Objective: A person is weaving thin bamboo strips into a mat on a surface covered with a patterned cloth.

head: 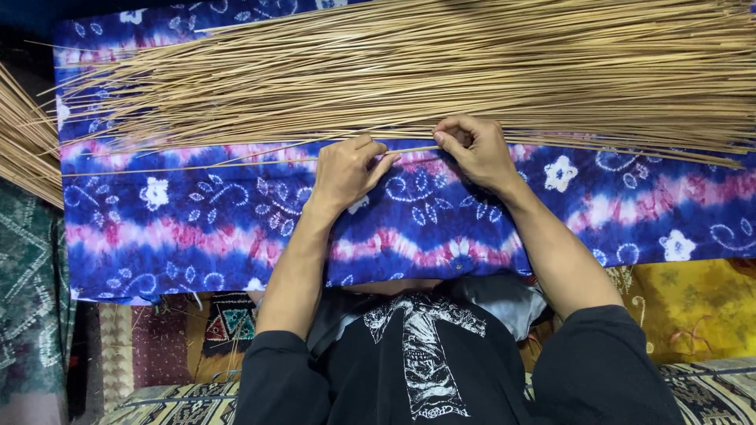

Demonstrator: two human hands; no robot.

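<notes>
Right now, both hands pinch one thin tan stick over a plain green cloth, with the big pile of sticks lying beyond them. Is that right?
Not quite. In the head view the left hand and right hand pinch one thin tan stick over a blue, pink and white patterned cloth, not plain green. The pile of sticks does lie beyond.

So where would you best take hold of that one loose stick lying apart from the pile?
Probably near the middle of the loose stick, pinched from above. It is thin, long and lies flat on the blue cloth, clear of the pile there, beside the left hand.
</notes>
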